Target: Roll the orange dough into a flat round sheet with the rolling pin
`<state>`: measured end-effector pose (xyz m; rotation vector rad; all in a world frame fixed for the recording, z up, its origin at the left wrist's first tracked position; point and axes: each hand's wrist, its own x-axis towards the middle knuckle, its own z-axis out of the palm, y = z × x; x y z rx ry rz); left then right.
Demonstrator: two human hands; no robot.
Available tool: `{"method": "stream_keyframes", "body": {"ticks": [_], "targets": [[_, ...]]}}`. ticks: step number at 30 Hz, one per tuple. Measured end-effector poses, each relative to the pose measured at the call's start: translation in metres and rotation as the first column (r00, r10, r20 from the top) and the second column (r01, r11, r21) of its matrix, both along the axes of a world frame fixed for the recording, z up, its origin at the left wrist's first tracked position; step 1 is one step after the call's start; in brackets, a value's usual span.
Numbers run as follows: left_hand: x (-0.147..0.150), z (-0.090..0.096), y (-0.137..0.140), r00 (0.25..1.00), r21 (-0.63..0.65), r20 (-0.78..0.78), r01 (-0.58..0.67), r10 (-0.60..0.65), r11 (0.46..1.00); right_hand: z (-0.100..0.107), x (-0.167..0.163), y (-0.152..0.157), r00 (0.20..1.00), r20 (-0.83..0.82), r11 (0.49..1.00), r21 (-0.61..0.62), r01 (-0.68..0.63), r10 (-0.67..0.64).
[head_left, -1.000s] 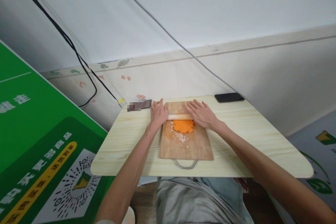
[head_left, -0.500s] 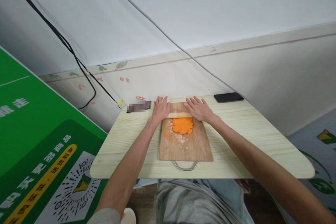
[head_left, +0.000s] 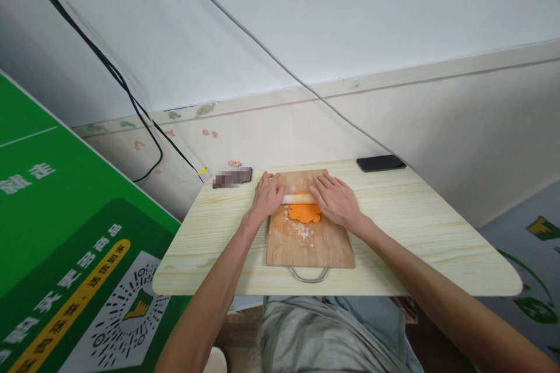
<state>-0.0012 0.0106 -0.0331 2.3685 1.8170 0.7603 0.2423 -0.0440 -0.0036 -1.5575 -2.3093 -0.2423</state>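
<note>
Orange dough [head_left: 305, 214] lies partly beneath the rolling pin [head_left: 299, 199]; I have my left hand [head_left: 267, 194] and right hand [head_left: 337, 199] spread over the pin's two ends.

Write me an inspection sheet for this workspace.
Surface: pale wood-grain table, bearing a wooden board with a metal handle toward the wearer.
Job's things: rolling pin lying across flattened orange dough; white powder on the board.
Clutter: black phone at the far right; flat dark item at the far left, partly pixelated.
Hands: left hand on the pin's left end, right hand on its right.
Cables: black cables at left; grey cable slanting across the wall.
Surroundings: green printed panel at left; faded coloured marks on the wall.
</note>
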Motion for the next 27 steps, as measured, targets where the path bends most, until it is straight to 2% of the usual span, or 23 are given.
{"method": "stream_keyframes", "body": {"ticks": [7,11,16,21,27], "targets": [[0.001,0.002,-0.040,0.999,0.030,-0.050,0.004,-0.003,1.000,-0.005,-0.005,-0.029,0.999,-0.037,1.000,0.011,0.004,-0.003],[0.003,0.000,-0.049,0.996,0.021,-0.081,-0.039,0.041,0.999,-0.004,-0.003,-0.030,1.000,-0.015,1.000,0.006,-0.021,0.021],[0.008,0.010,-0.035,0.989,-0.025,-0.097,-0.116,0.113,0.993,0.002,-0.001,-0.008,0.999,0.008,0.997,-0.065,-0.031,0.032],[0.012,0.021,-0.013,0.984,-0.060,-0.083,-0.161,0.156,0.985,0.007,-0.004,0.013,0.998,0.057,0.997,-0.075,-0.001,0.006],[0.014,0.023,0.010,0.981,-0.100,-0.090,-0.183,0.175,0.978,0.015,-0.006,0.032,0.997,0.077,0.986,-0.161,0.040,-0.028]]}}
